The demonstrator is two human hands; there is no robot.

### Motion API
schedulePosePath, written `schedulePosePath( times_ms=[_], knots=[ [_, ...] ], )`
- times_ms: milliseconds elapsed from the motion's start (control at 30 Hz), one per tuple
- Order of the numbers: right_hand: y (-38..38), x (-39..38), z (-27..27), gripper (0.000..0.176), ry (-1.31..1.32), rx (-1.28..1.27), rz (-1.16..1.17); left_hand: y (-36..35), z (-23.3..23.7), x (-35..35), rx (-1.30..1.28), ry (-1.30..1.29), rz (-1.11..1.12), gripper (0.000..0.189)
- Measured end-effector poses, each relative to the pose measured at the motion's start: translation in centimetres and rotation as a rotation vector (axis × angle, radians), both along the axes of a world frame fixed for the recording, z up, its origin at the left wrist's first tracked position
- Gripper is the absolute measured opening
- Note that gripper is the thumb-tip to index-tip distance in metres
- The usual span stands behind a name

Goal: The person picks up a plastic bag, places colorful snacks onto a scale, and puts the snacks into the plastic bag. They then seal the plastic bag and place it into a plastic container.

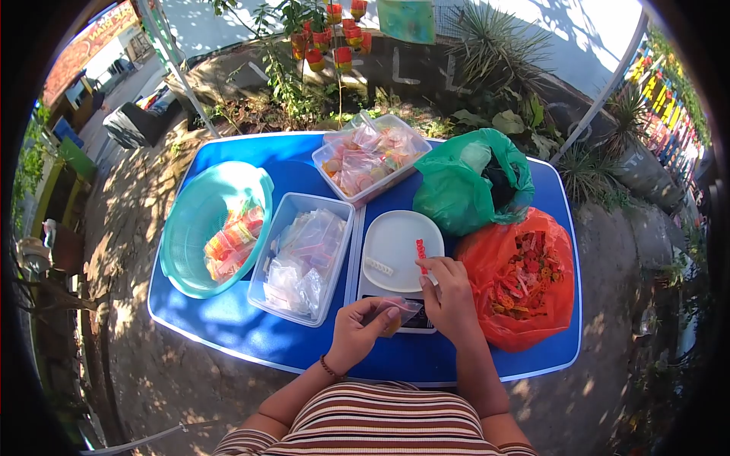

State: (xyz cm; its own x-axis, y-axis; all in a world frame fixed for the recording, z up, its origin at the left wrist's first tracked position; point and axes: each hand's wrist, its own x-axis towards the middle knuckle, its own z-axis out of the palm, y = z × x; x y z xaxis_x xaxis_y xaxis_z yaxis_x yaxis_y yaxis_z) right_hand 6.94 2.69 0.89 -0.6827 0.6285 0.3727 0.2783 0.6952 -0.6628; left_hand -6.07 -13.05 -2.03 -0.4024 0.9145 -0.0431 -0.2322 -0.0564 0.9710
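Observation:
My left hand (363,328) pinches a small clear plastic bag (403,308) with something yellowish-brown in its lower part. Over the right side of a white scale plate (380,228), my right hand (449,292) grips the lower end of a red wavy strip (421,254) between thumb and fingers. A pale, whitish wavy strip (379,267) lies at the plate's left. Beneath the plate sits the kitchen scale (417,330), its front panel partly hidden by my hands. Close to my right hand, an orange plastic bag (483,258) stands open, full of red and orange pieces (528,273).
A clear tub (268,292) of plastic bags stands left of the scale. Beyond it, a teal basket (179,235) holds filled colourful packets (234,242). Another tub (365,199) of filled packets sits at the back, beside a green plastic bag (449,194). All rest on a blue folding table (228,340).

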Motion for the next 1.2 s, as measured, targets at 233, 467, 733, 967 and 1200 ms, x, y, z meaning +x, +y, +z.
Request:
schedulePosePath(
  times_ms=[233,467,733,967,1200],
  knots=[
    [-0.2,-1.9,-2.8,0.023,-0.225,0.342,-0.115,-0.1,0.0,0.0,0.007,-0.137,0.039,0.022],
    [-0.1,-1.6,-2.5,0.029,0.079,-0.041,-0.066,-0.2,0.1,-0.5,-0.013,-0.1,0.072,0.027],
    [-0.7,0.5,0.6,0.04,0.558,-0.944,0.277,-0.1,-0.2,-0.3,-0.031,-0.094,0.082,0.035],
    [-2.4,0.1,0.8,0.035,0.723,-0.817,0.136,0.0,0.2,0.0,0.004,-0.115,0.069,0.035],
    [-3.6,-0.2,-0.1,0.022,0.523,-0.568,0.142,0.0,1.2,0.0,-0.015,-0.15,0.023,0.033]
  ],
)
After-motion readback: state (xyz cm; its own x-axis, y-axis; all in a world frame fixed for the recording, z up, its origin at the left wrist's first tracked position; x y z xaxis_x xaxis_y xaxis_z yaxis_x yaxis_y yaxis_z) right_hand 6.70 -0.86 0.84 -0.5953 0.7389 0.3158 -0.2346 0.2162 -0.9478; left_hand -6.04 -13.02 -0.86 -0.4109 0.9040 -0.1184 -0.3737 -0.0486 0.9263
